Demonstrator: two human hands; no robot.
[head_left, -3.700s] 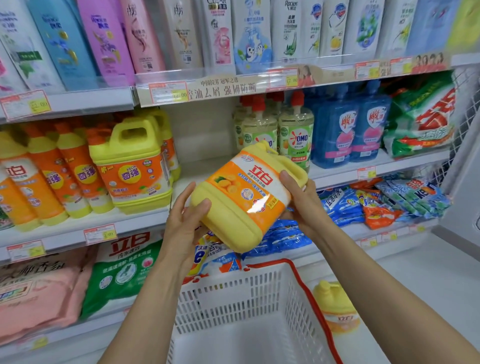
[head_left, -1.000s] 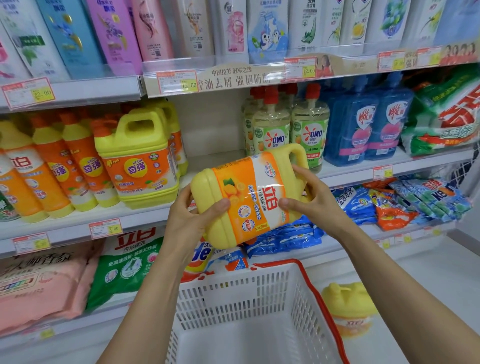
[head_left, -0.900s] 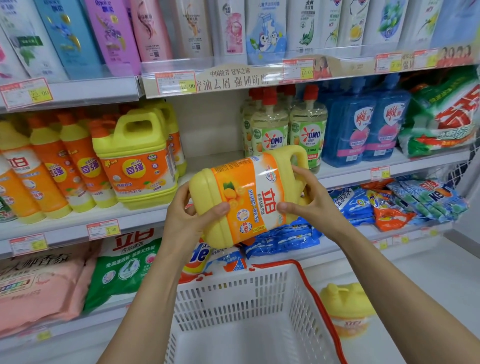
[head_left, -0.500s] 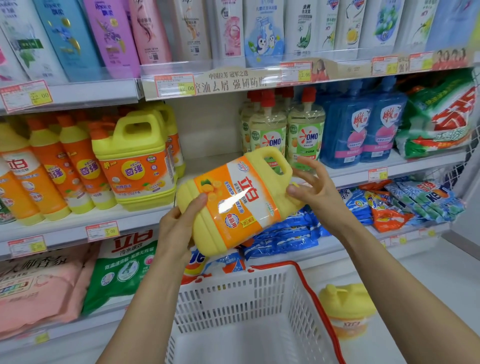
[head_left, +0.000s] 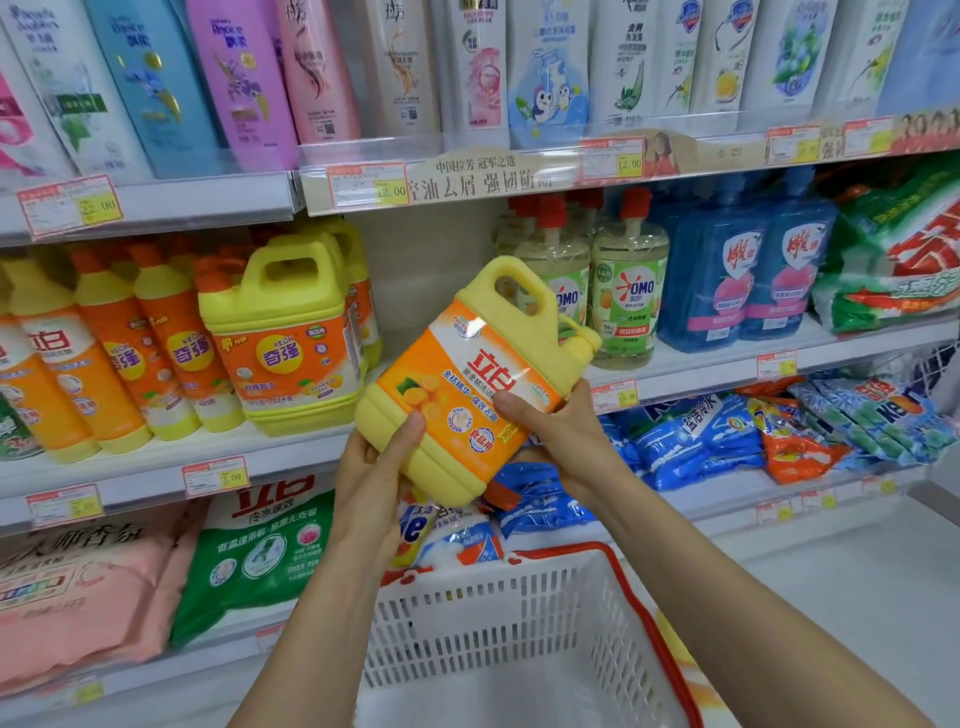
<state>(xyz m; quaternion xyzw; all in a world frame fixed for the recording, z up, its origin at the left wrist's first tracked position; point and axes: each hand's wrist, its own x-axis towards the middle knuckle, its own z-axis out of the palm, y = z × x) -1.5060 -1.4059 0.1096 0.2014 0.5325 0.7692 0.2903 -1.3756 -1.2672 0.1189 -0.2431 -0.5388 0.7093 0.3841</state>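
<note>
The yellow jug (head_left: 467, 395) bears 立白 in red on its orange label, with 食品用 in a blue circle lower down. The shelf jug (head_left: 283, 343) reads 奇强 and KEON. Two clear bottles (head_left: 628, 306) show OMO. A purple bottle (head_left: 234, 67) says Rejoice. The shelf strip (head_left: 478, 179) reads 中国拉芳 冠军之选, and the price tag (head_left: 369, 187) beside it 12.00 (its small print is too blurred). The green bag (head_left: 260, 551) carries 冷水速效.
</note>
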